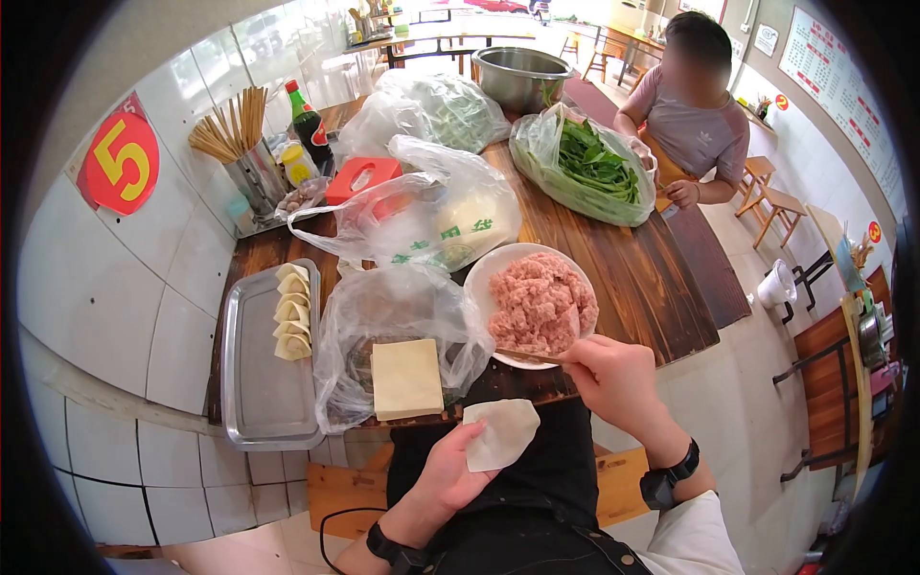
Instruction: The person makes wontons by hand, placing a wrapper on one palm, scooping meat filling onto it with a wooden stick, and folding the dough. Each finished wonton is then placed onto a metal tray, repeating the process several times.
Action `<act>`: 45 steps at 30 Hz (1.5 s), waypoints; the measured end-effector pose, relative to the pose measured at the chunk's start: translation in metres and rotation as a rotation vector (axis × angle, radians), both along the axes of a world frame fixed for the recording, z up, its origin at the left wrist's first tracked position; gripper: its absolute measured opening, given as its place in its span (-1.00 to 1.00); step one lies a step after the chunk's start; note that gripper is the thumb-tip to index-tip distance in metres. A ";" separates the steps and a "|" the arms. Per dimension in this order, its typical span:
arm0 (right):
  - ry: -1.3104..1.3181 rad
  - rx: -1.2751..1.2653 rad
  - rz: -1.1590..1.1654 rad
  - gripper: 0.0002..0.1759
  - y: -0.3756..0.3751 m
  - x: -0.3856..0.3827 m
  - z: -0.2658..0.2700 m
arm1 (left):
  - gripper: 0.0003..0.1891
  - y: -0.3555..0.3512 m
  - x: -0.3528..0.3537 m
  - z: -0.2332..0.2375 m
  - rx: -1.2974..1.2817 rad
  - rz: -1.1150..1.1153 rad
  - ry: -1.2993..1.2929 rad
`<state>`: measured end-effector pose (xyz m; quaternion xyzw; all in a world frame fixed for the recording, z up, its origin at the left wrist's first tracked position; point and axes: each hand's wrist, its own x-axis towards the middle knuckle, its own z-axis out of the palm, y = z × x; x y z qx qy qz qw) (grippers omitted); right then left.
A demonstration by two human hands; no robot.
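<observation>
My left hand [452, 471] holds a single pale wonton wrapper [504, 437] between thumb and fingers, just off the table's front edge. In my right hand [613, 381] is a thin wooden stick [529, 357], its far end at the near side of the minced meat [539, 299]. That pink meat fills much of a white bowl [478, 280]. A stack of square wrappers [406, 379] lies on an opened clear plastic bag [350, 326], left of the bowl. Several folded wontons [292, 314] stand in a row along the right side of a metal tray [264, 417].
Behind the bowl are a tied plastic bag [460, 206], a bag of leafy greens [589, 172] and a metal pot [522, 79]. A chopstick holder [256, 177] and dark bottle [307, 125] stand by the wall. A person [695, 125] sits at the table's far right.
</observation>
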<state>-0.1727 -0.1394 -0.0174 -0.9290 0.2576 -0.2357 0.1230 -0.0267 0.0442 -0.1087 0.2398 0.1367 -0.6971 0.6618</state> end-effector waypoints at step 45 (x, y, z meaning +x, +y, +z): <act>-0.020 -0.055 -0.005 -0.88 -0.022 -0.040 -0.008 | -0.56 -0.066 -0.013 0.015 -0.010 0.168 -0.057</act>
